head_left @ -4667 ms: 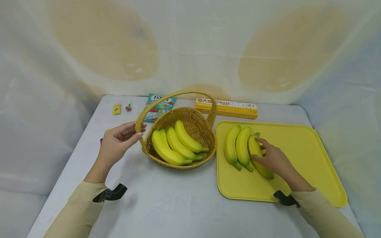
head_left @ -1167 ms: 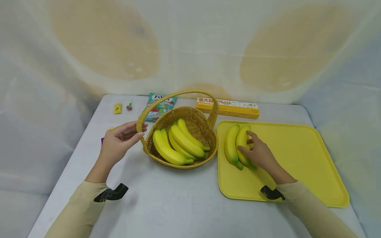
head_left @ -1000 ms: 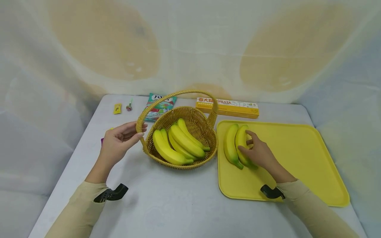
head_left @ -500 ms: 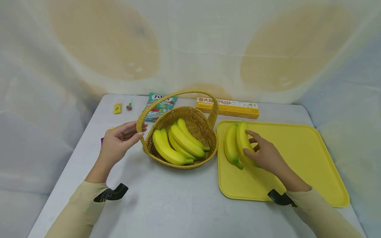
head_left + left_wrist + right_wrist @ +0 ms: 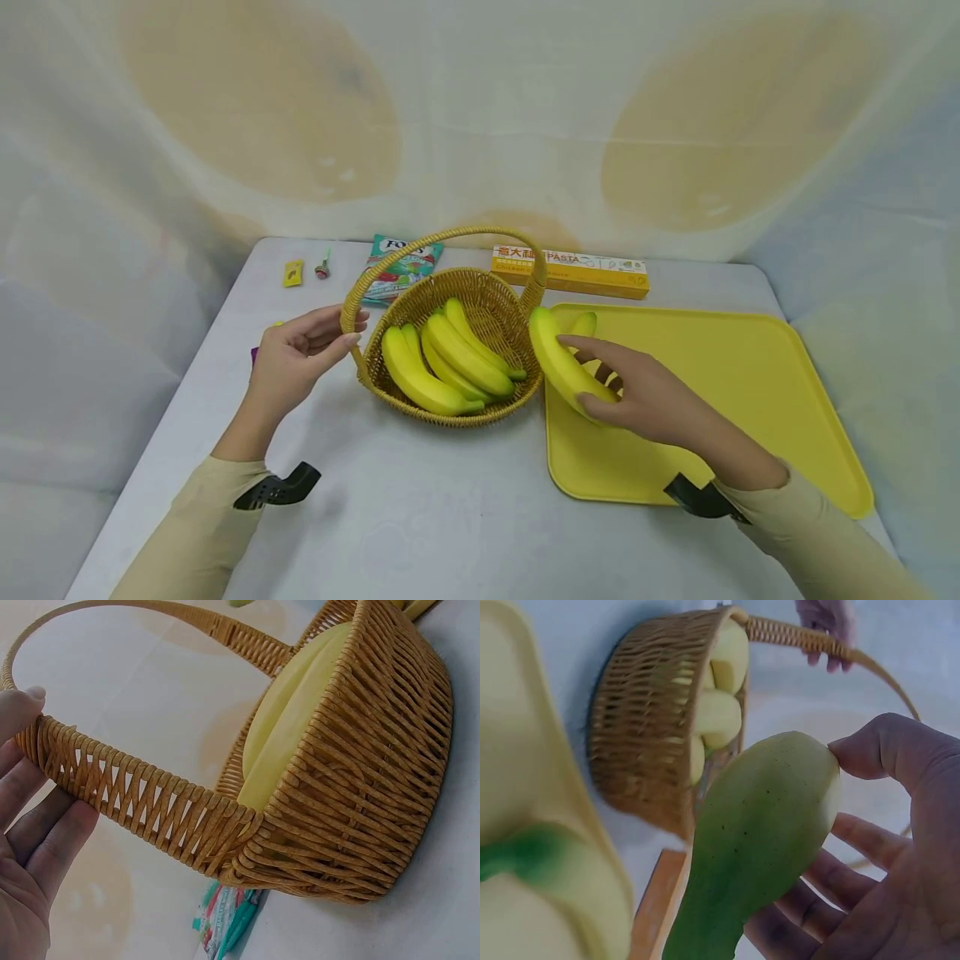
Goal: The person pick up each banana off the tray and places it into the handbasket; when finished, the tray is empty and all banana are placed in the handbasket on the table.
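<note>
1. Basket (image 5: 480, 333) on tabletop (image 5: 450, 517): four bananas (image 5: 442, 367) already inside.
2. Right of basket, yellow tray (image 5: 750, 392): one banana left (image 5: 583, 323).
3. Right hand (image 5: 645, 400): fingers (image 5: 600, 346) curled round a lifted banana (image 5: 558, 362), just beside basket's right rim, not yet in.
4. Left hand (image 5: 296, 358): fingers pinch basket handle (image 5: 352, 312).

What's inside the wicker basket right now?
The wicker basket holds bananas, four as far as the head view shows, lying side by side. They cover the basket's floor, so anything beneath them cannot be seen. The left hand holds its handle.
</note>
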